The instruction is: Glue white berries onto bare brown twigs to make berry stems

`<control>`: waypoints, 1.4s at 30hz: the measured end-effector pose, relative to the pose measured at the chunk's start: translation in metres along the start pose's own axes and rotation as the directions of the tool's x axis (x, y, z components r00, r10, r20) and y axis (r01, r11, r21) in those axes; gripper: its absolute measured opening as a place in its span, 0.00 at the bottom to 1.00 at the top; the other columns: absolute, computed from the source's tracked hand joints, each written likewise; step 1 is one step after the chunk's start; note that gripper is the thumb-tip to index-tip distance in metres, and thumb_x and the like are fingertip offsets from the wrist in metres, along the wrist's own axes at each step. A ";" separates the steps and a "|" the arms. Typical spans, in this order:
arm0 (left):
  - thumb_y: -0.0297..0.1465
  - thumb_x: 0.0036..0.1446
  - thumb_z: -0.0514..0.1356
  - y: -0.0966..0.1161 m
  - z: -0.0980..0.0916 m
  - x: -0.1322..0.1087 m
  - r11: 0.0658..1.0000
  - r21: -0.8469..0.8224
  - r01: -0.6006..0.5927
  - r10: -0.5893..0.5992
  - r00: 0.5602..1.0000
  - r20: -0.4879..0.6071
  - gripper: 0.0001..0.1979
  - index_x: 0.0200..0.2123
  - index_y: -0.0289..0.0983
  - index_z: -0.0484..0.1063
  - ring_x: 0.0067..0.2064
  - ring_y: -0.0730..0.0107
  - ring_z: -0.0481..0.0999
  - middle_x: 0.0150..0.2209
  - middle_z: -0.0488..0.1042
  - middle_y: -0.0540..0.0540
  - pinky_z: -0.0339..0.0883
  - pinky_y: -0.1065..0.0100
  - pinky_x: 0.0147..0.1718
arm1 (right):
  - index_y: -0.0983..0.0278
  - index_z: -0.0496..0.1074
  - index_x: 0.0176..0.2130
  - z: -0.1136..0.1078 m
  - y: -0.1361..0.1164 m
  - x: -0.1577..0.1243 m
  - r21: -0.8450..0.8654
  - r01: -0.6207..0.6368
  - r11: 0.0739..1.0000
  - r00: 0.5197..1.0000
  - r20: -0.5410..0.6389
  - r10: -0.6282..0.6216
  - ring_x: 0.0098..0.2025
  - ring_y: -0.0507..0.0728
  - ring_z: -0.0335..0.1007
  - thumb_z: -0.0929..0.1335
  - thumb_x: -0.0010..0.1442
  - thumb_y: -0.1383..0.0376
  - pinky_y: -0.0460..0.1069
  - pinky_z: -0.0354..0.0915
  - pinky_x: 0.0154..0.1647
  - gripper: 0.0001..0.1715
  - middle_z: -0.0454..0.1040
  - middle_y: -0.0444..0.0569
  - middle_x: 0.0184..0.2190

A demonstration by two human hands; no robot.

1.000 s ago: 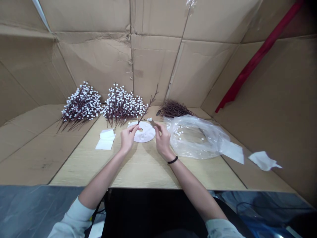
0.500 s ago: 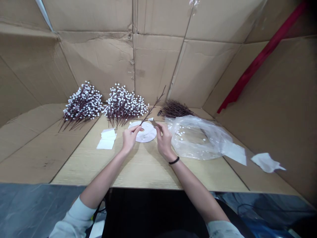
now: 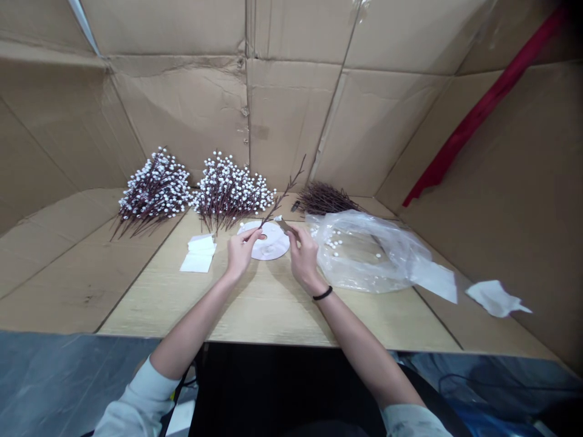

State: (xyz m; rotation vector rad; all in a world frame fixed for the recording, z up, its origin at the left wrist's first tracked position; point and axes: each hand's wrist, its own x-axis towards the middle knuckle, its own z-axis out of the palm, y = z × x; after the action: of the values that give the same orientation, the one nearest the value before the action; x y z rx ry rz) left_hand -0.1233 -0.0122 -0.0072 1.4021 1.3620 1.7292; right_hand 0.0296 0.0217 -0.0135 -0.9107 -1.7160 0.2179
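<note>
STEP: left hand (image 3: 239, 252) pinches the base of a bare twig (image 3: 283, 194) over the white disc (image 3: 276, 247), frame centre; right hand (image 3: 303, 258) closed on a small brownish tool (image 3: 285, 226) beside it; likely bead fitting | NEXT: calls for fine tip alignment | UNCLEAR: tool type and its tip; 2 beaded bunches (image 3: 155, 191) upper left

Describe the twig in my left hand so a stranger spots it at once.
On the wooden table, find the white disc. The twig rises slanting over it, pinched in the left hand. Unlike the beaded bunches on its left, it is one bare stem.
</note>
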 end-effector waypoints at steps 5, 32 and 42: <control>0.36 0.51 0.56 0.001 0.000 0.000 1.000 0.024 -0.009 0.009 1.000 -0.003 0.13 0.27 0.34 0.76 0.40 0.62 0.74 0.33 0.77 0.44 0.62 0.64 0.43 | 0.63 0.68 0.43 -0.001 0.000 0.000 0.008 -0.001 1.000 0.999 -0.043 0.001 0.41 0.55 0.68 0.59 0.60 0.64 0.51 0.65 0.42 0.14 0.72 0.51 0.38; 0.35 0.49 0.58 0.006 -0.001 -0.002 0.998 0.052 0.023 -0.021 0.999 -0.035 0.12 0.33 0.34 0.77 0.44 0.62 0.73 0.39 0.76 0.44 0.61 0.65 0.45 | 0.63 0.68 0.44 -0.003 -0.002 0.001 -0.149 0.189 0.971 0.974 -0.097 -0.204 0.40 0.54 0.68 0.59 0.60 0.68 0.51 0.65 0.42 0.14 0.73 0.51 0.37; 0.37 0.50 0.57 0.003 0.000 -0.002 0.998 0.055 0.008 -0.006 1.000 -0.031 0.13 0.30 0.35 0.76 0.43 0.63 0.73 0.37 0.77 0.45 0.60 0.66 0.45 | 0.64 0.69 0.44 -0.004 0.007 0.003 -0.229 0.177 0.957 0.968 -0.134 -0.211 0.40 0.55 0.67 0.59 0.60 0.69 0.52 0.65 0.43 0.15 0.73 0.52 0.37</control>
State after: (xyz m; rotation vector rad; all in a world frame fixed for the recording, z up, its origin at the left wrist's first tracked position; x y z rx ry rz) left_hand -0.1223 -0.0150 -0.0050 1.4045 1.4398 1.7275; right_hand 0.0359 0.0272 -0.0141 -0.8829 -1.6891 -0.1710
